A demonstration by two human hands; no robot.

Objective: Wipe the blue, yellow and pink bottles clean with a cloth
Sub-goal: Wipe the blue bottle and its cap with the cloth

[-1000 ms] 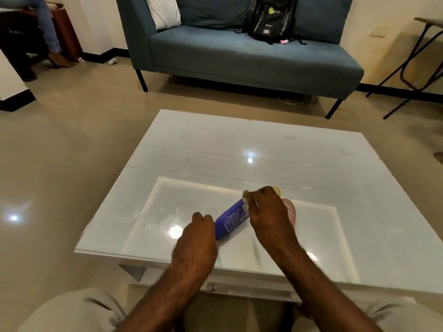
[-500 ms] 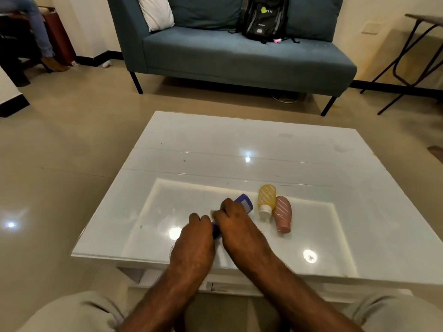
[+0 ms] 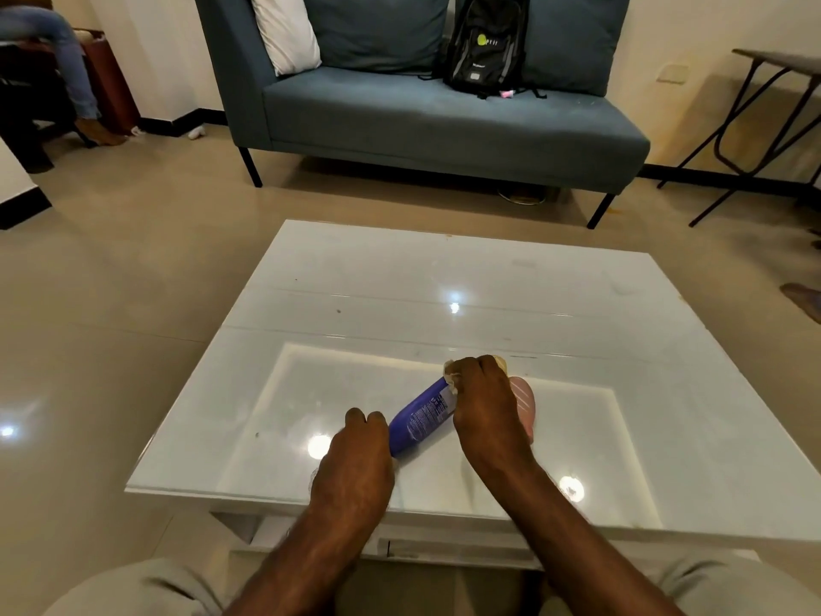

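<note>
On the glossy white glass tabletop [image 3: 444, 269], seen from the head camera, a slim blue plastic bottle with a printed label [image 3: 422, 415] is lying on its side, slanting from near left to far right. The left hand [image 3: 355, 451] is gripping the bottle's near end, pinning it against the glass. The right hand [image 3: 484, 402] is clenching a small pale cloth [image 3: 451, 377] around the bottle's far end; only a crumpled edge of the cloth is showing past the fingers. Just behind the right hand, a pink plastic bottle [image 3: 526, 404] is lying on the tabletop, mostly hidden. A sliver of yellowish plastic [image 3: 501, 361] is peeking above the knuckles, probably the yellow bottle, though too little is showing to be sure.

The blue bottle is looking light and smooth, so it is likely to roll or slide on the slick glass unless one end is being held. Its walls probably give a little under a squeeze. Gripping it at the base or cap end while the cloth is working along the body seems the safest hold. Beyond the tabletop, a teal sofa [image 3: 444, 117] is carrying a black backpack [image 3: 484, 42].
</note>
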